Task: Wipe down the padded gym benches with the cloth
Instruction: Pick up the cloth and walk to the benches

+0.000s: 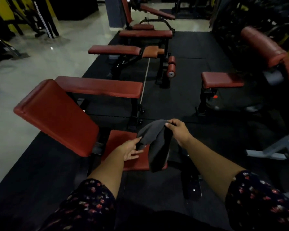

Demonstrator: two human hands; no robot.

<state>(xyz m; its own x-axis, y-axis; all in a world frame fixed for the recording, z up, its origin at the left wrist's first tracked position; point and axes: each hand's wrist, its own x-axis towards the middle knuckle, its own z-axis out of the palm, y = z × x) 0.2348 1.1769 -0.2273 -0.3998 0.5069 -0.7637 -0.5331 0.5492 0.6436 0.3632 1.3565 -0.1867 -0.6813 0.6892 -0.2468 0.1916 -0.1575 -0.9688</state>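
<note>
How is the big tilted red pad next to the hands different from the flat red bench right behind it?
The tilted back pad slopes upward and looks wide; the flat bench lies level and looks long and narrow. The tilted pad joins a small seat pad under the grey cloth; the flat bench stands on its own. Both are red padded with black frames.

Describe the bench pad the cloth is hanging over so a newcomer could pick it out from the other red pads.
Start at the row of red benches along the left edge of the black floor mat. The closest one has a big tilted back pad; the seat pad sits just right of it, directly below both hands. It alone has the grey cloth draped over its right end, held by the left hand and right hand.
</note>
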